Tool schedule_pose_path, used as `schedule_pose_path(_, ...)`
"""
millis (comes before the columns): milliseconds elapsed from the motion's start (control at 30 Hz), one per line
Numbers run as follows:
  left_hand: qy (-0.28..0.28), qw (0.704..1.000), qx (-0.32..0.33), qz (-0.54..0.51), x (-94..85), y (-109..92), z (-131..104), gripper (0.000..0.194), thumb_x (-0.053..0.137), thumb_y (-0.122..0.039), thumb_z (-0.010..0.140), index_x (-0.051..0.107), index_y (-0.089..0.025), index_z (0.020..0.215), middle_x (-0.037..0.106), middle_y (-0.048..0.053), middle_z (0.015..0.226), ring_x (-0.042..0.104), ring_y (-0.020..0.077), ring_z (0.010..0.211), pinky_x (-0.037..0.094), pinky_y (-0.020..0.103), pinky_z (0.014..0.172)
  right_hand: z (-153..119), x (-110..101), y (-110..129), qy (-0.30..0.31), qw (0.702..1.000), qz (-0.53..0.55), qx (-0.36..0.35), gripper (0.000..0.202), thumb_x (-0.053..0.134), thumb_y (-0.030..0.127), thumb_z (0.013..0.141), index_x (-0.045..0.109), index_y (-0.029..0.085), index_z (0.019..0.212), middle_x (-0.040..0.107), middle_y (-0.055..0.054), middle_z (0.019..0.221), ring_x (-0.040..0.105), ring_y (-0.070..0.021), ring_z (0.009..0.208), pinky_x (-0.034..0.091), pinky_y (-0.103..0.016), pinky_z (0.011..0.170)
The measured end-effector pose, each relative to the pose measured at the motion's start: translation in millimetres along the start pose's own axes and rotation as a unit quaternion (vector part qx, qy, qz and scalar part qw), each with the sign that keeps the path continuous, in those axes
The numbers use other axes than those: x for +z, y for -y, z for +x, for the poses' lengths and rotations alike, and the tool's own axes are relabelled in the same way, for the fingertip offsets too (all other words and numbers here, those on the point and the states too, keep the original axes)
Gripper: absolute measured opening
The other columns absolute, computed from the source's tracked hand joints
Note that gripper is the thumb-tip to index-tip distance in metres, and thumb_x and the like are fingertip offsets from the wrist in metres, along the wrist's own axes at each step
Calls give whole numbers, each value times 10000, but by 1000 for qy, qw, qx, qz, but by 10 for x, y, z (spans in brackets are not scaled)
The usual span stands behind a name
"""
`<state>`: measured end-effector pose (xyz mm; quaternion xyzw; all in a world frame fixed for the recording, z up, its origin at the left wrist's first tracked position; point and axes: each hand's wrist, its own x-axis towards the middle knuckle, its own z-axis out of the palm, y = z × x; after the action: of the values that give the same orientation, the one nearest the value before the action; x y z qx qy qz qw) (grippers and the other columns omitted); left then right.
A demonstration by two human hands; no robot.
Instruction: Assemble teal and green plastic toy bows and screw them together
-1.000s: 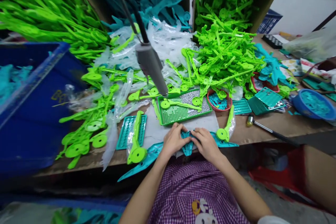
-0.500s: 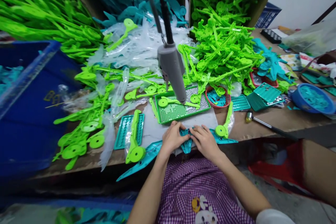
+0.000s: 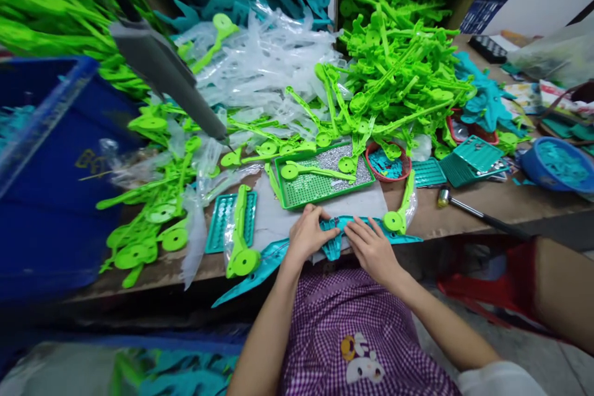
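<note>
A long teal plastic part point(image 3: 273, 258) lies across the table's front edge, with a short ribbed middle piece. My left hand point(image 3: 308, 236) grips it just left of the middle, thumb pointing inward. On the right of the middle, my right hand point(image 3: 371, 247) presses on the part with its fingers close together. Just beyond my hands sits a green tray point(image 3: 301, 198) holding small silvery pieces and a lime-green arm. A grey screwdriver point(image 3: 185, 86) hangs at the upper left, away from both hands.
Lime-green parts point(image 3: 399, 86) and clear plastic pieces point(image 3: 264, 62) are heaped behind. A blue crate point(image 3: 46, 198) stands left. On the right are a red basket point(image 3: 405, 174), a hammer point(image 3: 482, 215) and a blue bowl point(image 3: 533, 167). Teal trays point(image 3: 231, 223) flank the green tray.
The hanging screwdriver has swung from above the green tray to the upper left. My right hand has shifted slightly right, uncovering more of the teal part's middle.
</note>
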<state>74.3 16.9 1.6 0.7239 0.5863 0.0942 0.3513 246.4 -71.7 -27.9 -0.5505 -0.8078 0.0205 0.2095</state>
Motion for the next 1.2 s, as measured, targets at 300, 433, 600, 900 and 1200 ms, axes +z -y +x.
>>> schedule_pose_path(300,16,1000,1,12,-16,-29,2,285,763,-350,730,590,-219,916,527,4,994,596,202,931,437,306,741,-77,-380,-143,-110,987,91,68,273,500,228,969,660,223,1190,707,-97,1158,627,-222,1173,473,-439,1041)
schedule_pose_path(433,16,1000,2,13,-19,-28,8,292,760,-362,738,588,-216,923,525,12,1011,591,213,961,437,315,747,-97,-387,-205,-120,986,63,96,213,510,263,970,700,235,1063,732,-70,1035,668,-214,1043,433,-457,1056)
schedule_pose_path(600,13,1000,13,10,-2,-6,13,290,761,-360,738,587,-214,920,523,15,1002,591,223,982,443,322,764,-44,-266,-190,-33,995,46,77,276,467,273,988,680,231,1159,711,-93,1141,651,-211,1074,404,-452,1071)
schedule_pose_path(900,-1,999,44,-6,14,32,-5,264,739,-352,751,570,-221,908,524,29,1125,595,224,990,465,340,787,-124,-234,-281,-31,998,46,1,296,451,186,977,683,219,1157,707,-104,1177,637,-214,1148,457,-465,1064)
schedule_pose_path(1200,-41,989,143,20,59,69,-20,266,687,-279,792,608,-245,1044,527,63,1226,522,270,1108,448,409,937,-254,-288,-275,-83,993,80,7,314,472,169,962,640,224,1222,703,-95,1177,630,-209,1182,477,-453,1075)
